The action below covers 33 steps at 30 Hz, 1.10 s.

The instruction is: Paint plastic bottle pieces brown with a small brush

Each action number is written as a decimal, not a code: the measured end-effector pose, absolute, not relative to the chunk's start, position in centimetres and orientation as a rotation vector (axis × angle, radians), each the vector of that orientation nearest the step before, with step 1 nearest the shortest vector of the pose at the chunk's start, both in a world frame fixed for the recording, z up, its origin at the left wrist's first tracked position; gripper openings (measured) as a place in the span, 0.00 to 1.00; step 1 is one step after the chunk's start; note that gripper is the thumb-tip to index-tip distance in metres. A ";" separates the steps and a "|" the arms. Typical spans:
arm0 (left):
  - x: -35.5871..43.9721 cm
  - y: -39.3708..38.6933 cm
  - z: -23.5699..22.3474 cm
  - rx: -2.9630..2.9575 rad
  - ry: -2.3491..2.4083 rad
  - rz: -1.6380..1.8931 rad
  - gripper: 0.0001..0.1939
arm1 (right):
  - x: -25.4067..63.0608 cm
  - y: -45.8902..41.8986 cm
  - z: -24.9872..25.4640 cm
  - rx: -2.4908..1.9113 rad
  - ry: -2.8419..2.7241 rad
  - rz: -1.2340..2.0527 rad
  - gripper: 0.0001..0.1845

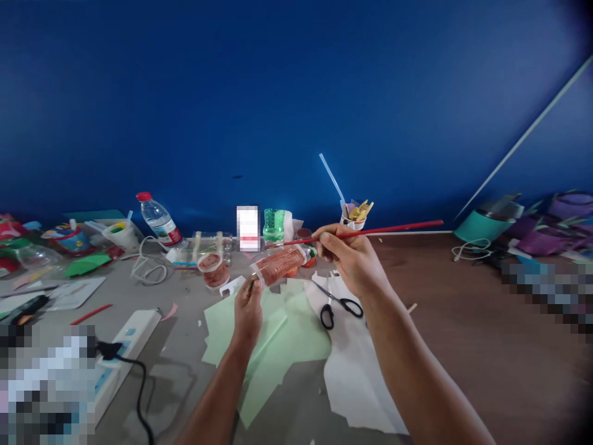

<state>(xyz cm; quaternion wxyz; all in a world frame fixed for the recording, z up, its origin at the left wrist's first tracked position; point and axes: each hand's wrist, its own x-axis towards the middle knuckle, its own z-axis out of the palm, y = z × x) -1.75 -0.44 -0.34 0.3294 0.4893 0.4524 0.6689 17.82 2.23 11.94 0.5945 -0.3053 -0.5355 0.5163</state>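
My left hand [250, 309] pinches the near end of a clear plastic bottle piece [280, 264] coated in reddish-brown paint, holding it tilted above the table. My right hand [340, 250] grips a thin paintbrush [393, 227] with a long red handle. Its tip lies at the upper edge of the bottle piece; whether it touches cannot be made out. Below, pale green paper [287, 330] and white paper [356, 383] cover part of the table, with black-handled scissors [336, 306] on top. A similarly painted round plastic piece [213, 271] stands to the left.
A water bottle [160, 219], a green dotted container [274, 225] and a cup of wooden sticks [354, 217] stand along the blue wall. At left lie a power strip [127, 352] with a black cord and a red stick [91, 314]. A teal pot [484, 224] sits at right.
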 end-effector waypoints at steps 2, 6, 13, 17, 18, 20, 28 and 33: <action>-1.8 -0.3 -0.5 1.288 1.228 1.736 0.15 | 17.7 2.9 11.5 -0.631 -1.168 1.263 0.10; -1.9 -0.1 -0.8 1.231 1.312 1.735 0.17 | 18.2 3.5 9.1 -0.548 -0.985 1.388 0.13; -1.7 -0.2 -0.1 1.305 1.379 1.691 0.18 | 19.2 1.3 4.9 -0.483 -0.724 1.533 0.15; -1.7 -0.2 -0.1 1.339 1.419 1.665 0.16 | 18.9 0.1 3.3 -0.481 -0.738 1.523 0.11; -1.7 -0.2 -0.2 1.351 1.431 1.660 0.16 | 18.8 -0.1 3.0 -0.487 -0.741 1.507 0.10; -1.7 -0.2 -0.4 1.378 1.440 1.652 0.16 | 18.7 -0.4 2.6 -0.505 -0.732 1.476 0.10; -1.7 -0.3 0.0 1.469 1.473 1.648 0.16 | 18.2 -0.3 1.9 -0.608 -0.736 1.354 0.09; -1.7 -0.3 -0.2 1.457 1.515 1.631 0.16 | 18.0 -0.5 1.8 -0.625 -0.782 1.345 0.10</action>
